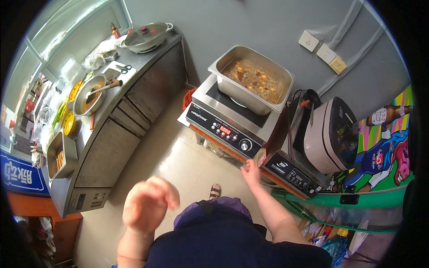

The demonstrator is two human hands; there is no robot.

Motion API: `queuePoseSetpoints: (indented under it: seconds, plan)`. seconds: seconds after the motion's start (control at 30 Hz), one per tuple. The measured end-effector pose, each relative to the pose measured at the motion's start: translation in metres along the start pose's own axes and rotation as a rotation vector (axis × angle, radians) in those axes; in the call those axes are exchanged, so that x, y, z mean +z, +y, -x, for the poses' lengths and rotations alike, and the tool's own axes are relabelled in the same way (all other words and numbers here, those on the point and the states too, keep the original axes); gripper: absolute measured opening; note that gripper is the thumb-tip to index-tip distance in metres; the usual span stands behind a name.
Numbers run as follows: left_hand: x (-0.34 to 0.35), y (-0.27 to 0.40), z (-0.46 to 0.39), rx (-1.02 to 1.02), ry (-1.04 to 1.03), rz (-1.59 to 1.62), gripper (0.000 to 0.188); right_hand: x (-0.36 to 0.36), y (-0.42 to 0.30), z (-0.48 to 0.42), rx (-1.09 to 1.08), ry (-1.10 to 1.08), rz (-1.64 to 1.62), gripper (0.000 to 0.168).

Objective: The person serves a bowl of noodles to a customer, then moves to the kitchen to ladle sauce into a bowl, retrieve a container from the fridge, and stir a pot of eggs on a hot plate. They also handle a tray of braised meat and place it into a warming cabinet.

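Note:
My right hand (252, 172) reaches to the front edge between two induction cookers. Its fingertips meet a small folded cloth (260, 156); whether they grip it is not clear. My left hand (149, 201) is raised in front of my body, blurred, with fingers curled and no object visible in it. Beyond my right hand stands a steel induction cooker (204, 97) with a lit red display and a round knob (245, 144). On it sits a deep rectangular steel pan (241, 95) of brown broth with eggs and spices.
A second induction cooker (291, 174) stands at right, near chopsticks (290, 137) and a pinkish rice cooker (321, 134). A steel counter (134, 77) at left bears a metal bowl (78, 100), scissors (124, 68) and a lidded electric pan (144, 37). Tiled floor (167, 160) lies between.

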State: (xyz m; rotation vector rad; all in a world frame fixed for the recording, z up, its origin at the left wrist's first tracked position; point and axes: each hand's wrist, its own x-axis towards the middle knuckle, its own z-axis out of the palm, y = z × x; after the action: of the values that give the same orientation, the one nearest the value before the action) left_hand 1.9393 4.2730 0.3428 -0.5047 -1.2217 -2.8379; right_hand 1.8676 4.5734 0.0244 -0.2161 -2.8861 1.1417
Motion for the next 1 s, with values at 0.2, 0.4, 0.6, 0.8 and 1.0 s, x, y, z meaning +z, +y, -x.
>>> queuePoseSetpoints:
  seconds: [0.2, 0.4, 0.6, 0.8, 1.0]
  plan:
    - [-0.091, -0.073, 0.024, -0.370, 0.586, -0.117, 0.026, -0.018, -0.026, -0.046, -0.115, 0.181, 0.160, 0.047]
    - [-0.167, -0.155, 0.127, -0.732, 0.997, -0.178, 0.017, -0.028, -0.054, -0.067, -0.235, 0.056, 0.290, 0.051]
    - [-0.195, -0.178, 0.176, -0.850, 1.230, -0.188, 0.014, -0.023, -0.045, -0.081, -0.348, -0.002, 0.325, 0.044]
    - [-0.223, -0.168, 0.215, -0.828, 1.265, -0.359, 0.015, -0.024, -0.043, -0.086, -0.449, -0.052, 0.365, 0.034]
    - [-0.238, -0.161, 0.240, -0.865, 1.329, -0.377, 0.016, -0.026, -0.044, -0.088, -0.537, -0.057, 0.377, 0.017]
